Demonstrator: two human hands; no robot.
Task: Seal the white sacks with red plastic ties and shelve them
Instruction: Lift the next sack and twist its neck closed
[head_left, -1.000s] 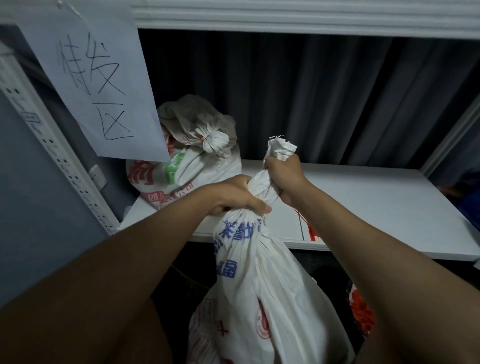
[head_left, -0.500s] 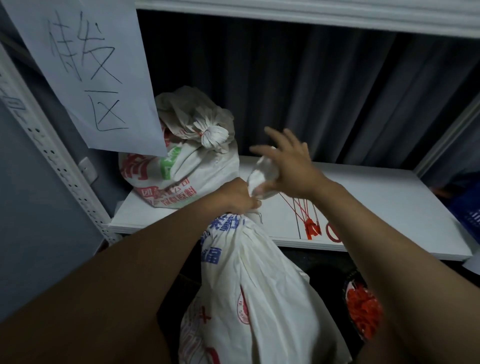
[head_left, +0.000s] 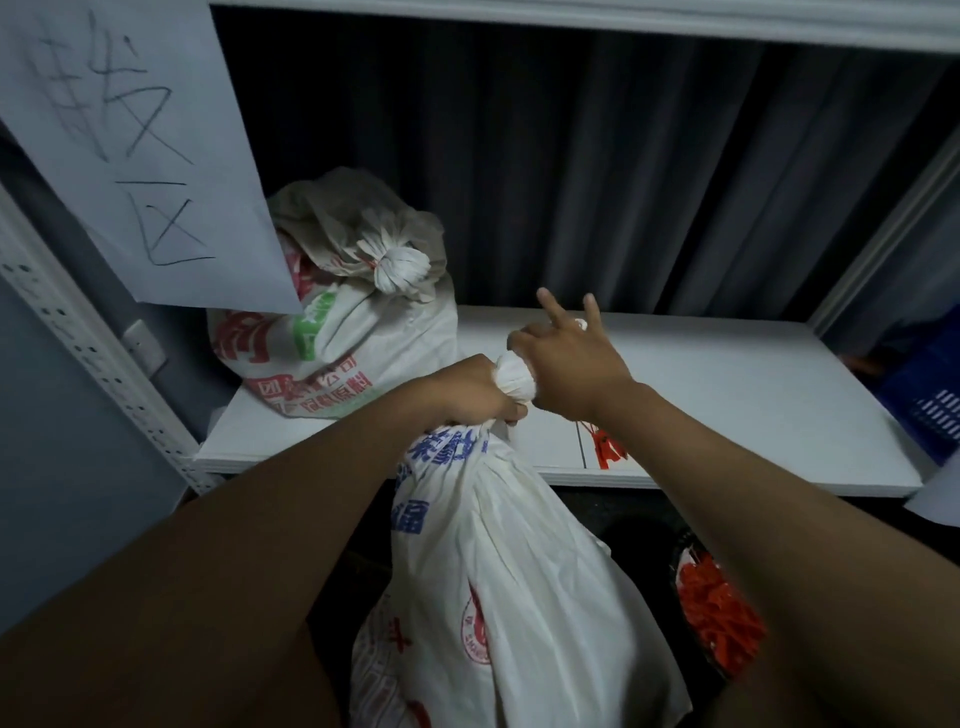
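Note:
A white sack (head_left: 509, 587) with blue and red print hangs in front of the shelf. My left hand (head_left: 467, 392) is clenched around its gathered neck. My right hand (head_left: 566, 364) rests on the bunched top just above, thumb and palm against the cloth, two fingers pointing up. A tied white sack (head_left: 337, 317) with red and green print lies at the back left of the white shelf (head_left: 727, 395). Red plastic ties (head_left: 605, 449) lie on the shelf near its front edge, below my right wrist.
A paper sign (head_left: 130, 145) with handwritten characters hangs at the upper left over the perforated shelf upright (head_left: 93, 358). A container of red ties (head_left: 719, 608) sits low on the right. A dark curtain (head_left: 597, 171) backs the shelf. A blue crate (head_left: 930, 395) stands at the right edge.
My right hand has let go of its full grip on the sack's top, spread its fingers and pressed the bunched top down into a ball. My left hand has kept its hold on the neck.

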